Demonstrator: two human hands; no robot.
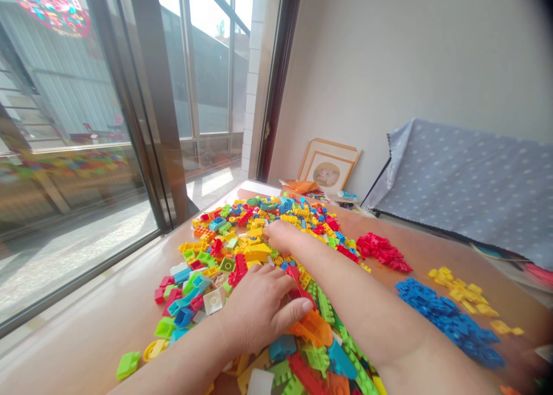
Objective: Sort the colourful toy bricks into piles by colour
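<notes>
A big mixed heap of plastic building bricks (254,253) spreads over the brown table. My left hand (261,306) lies palm down on the near part of the heap, fingers spread, the thumb held out beside an orange brick (317,327). A red brick (239,270) is by its fingertips. Farther off, my right hand (280,236) dips into the middle of the heap, next to a yellow brick (254,232). Its fingers look bunched together; their tips and anything between them are hidden. The right forearm crosses over the heap's right side.
On the right sit sorted piles of red bricks (382,251), yellow bricks (464,291) and blue bricks (449,320). A dotted grey-blue cloth (466,182) hangs behind them. A glass sliding door (78,124) borders the left. Picture frames (330,164) lean at the back wall.
</notes>
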